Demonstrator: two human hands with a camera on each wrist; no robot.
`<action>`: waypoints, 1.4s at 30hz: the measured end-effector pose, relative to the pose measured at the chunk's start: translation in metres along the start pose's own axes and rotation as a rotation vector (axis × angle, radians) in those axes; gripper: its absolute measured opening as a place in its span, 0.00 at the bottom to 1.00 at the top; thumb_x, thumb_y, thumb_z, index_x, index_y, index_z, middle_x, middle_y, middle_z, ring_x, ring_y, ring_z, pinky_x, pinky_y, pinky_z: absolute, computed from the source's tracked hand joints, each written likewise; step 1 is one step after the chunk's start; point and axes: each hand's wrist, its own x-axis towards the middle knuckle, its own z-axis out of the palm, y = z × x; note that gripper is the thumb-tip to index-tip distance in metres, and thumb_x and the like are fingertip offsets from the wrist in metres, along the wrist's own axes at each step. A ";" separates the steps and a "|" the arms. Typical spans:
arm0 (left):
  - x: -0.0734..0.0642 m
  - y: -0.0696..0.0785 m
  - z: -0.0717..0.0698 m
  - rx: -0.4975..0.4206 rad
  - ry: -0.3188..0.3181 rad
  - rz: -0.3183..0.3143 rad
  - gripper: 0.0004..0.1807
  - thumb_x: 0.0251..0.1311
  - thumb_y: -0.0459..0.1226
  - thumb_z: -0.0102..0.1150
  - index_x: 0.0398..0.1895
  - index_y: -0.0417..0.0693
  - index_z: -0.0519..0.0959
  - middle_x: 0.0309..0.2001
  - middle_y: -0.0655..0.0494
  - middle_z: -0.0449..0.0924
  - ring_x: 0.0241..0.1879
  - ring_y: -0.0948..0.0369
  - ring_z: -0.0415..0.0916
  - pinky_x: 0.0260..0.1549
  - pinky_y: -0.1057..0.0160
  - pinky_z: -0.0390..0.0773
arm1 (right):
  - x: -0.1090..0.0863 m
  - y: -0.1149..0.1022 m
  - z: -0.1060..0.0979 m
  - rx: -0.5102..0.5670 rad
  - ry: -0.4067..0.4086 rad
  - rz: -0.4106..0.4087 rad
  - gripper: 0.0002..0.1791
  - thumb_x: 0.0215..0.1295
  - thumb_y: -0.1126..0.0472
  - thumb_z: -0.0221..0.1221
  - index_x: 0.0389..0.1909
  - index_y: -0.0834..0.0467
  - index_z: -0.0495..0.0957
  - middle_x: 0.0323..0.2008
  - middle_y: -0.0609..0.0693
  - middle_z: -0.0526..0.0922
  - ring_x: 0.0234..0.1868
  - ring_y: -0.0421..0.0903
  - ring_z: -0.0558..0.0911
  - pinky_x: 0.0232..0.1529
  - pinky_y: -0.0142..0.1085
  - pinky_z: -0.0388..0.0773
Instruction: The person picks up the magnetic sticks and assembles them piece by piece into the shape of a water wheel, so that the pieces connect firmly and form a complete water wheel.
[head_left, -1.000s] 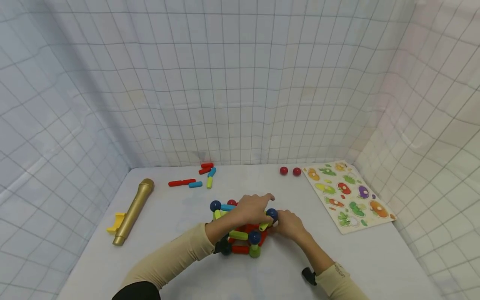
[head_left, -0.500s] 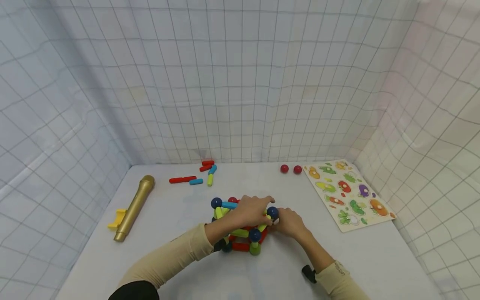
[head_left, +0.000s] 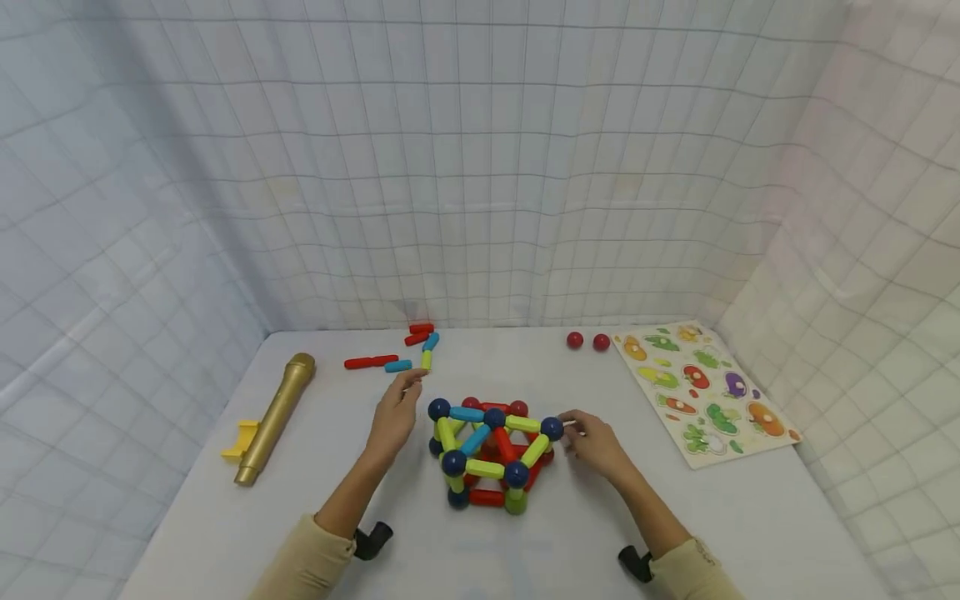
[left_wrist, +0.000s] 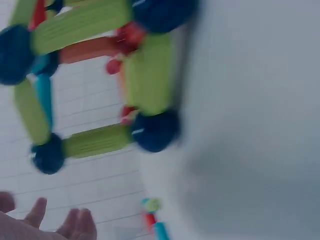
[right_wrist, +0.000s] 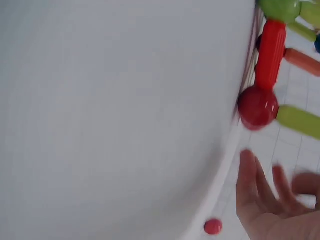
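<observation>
A frame of magnetic rods and balls (head_left: 486,469) stands on the table, with blue balls and mostly green rods on top and red rods below. My left hand (head_left: 392,422) is off to its left, fingers extended forward; in the head view the fingertips come right up to a loose green rod (head_left: 427,360). In the left wrist view those fingers (left_wrist: 80,225) are spread, with nothing between them. Beside the frame's right corner, near a blue ball (head_left: 552,428), is my right hand (head_left: 597,447). Its fingers (right_wrist: 246,172) are loosely bent and apart, holding nothing.
Behind the left hand lie loose red rods (head_left: 371,362) and blue rods (head_left: 398,366). Two red balls (head_left: 588,341) sit at the back right, next to a vegetable puzzle board (head_left: 705,392). A gold microphone (head_left: 276,419) lies at left against a yellow piece (head_left: 242,440).
My left hand has left the frame's top and swung left and back toward the loose rods. The right hand has come slightly away from the frame's right corner, its fingers loosened.
</observation>
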 end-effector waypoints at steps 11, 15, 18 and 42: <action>-0.015 -0.032 0.045 -0.167 -0.085 -0.075 0.35 0.69 0.63 0.37 0.72 0.58 0.51 0.74 0.41 0.54 0.71 0.42 0.55 0.68 0.34 0.54 | -0.006 -0.025 0.033 0.528 -0.053 0.102 0.45 0.69 0.27 0.31 0.68 0.58 0.66 0.67 0.61 0.69 0.64 0.57 0.67 0.61 0.53 0.64; -0.020 -0.034 0.048 -0.123 -0.074 -0.058 0.35 0.67 0.57 0.48 0.70 0.56 0.49 0.71 0.37 0.59 0.68 0.41 0.61 0.65 0.35 0.61 | -0.004 -0.028 0.036 0.517 -0.012 0.121 0.43 0.71 0.30 0.31 0.65 0.60 0.70 0.65 0.60 0.72 0.63 0.57 0.68 0.57 0.50 0.67; -0.023 -0.035 0.047 -0.114 -0.078 -0.062 0.35 0.67 0.54 0.51 0.70 0.57 0.48 0.71 0.37 0.60 0.66 0.42 0.63 0.64 0.36 0.63 | -0.002 -0.029 0.036 0.499 -0.011 0.139 0.42 0.71 0.31 0.31 0.64 0.60 0.71 0.65 0.59 0.73 0.63 0.57 0.69 0.58 0.50 0.67; -0.014 -0.037 0.030 -0.084 -0.181 -0.113 0.37 0.69 0.66 0.31 0.73 0.58 0.53 0.71 0.41 0.60 0.67 0.42 0.62 0.64 0.36 0.63 | 0.009 -0.022 0.026 0.467 -0.041 0.179 0.33 0.72 0.40 0.38 0.59 0.60 0.76 0.60 0.57 0.75 0.58 0.52 0.72 0.60 0.48 0.70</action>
